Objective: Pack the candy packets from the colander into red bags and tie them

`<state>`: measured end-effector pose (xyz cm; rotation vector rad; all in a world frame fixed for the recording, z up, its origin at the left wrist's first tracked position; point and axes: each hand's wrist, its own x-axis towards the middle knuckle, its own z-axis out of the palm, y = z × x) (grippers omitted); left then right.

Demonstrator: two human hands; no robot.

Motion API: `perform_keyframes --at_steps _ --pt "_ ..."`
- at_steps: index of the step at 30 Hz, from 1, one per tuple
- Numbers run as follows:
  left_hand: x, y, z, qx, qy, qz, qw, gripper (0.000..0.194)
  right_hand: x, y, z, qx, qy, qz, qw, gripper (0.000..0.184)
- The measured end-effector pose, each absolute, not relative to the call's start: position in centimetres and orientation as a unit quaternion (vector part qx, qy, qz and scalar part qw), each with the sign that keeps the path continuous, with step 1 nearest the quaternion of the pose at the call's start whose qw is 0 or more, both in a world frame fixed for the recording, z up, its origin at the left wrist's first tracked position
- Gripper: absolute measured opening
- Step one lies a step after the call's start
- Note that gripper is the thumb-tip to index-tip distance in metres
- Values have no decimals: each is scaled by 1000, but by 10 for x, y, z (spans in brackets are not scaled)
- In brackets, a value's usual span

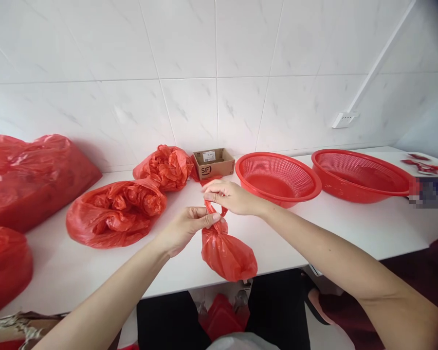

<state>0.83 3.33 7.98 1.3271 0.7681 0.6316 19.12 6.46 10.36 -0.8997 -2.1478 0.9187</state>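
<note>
A small, filled red plastic bag (229, 255) hangs between my hands near the front edge of the white table (168, 265). My left hand (184, 228) pinches its gathered neck between thumb and fingers. Just above, my right hand (231, 195) is closed on the bag's twisted top, which bends into a loop between the two hands. What the bag contains is hidden by the plastic.
Left on the table lie a bulging red bag (117, 214), another crumpled one (164, 167) and larger red bags (32, 175). A small cardboard box (215, 167) stands by the wall. Two red baskets, one perforated (277, 177) and one larger (361, 177), sit right. A person's dark clothing (405, 277) shows.
</note>
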Motion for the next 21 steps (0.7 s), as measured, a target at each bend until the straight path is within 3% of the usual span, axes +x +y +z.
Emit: perform_keyframes --at_steps 5,13,21 --pt "7 36 75 575 371 360 634 32 194 56 102 -392 -758 417 313 26" --pt "3 36 78 589 366 399 600 23 195 22 109 -365 -692 453 428 37" --pt "3 34 78 609 382 422 553 24 195 4 73 -402 -634 531 393 25"
